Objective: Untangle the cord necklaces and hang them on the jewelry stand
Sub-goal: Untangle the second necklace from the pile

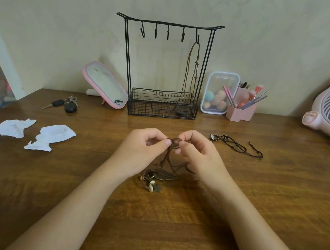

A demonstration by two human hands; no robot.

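Over the brown wooden table, left hand and right hand pinch a tangled brown cord necklace with curled fingers. A beige wall stands behind.

A home dressing table: a brown wooden worktop carries a pink-framed tilting mirror, a pink holder of makeup brushes and a black wire jewelry stand.

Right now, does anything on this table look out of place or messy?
Two crumpled, torn white paper scraps lie loose on the table's left side, litter among the vanity items. The pink mirror left of the jewelry stand leans tilted. Nothing looks spilled or broken.
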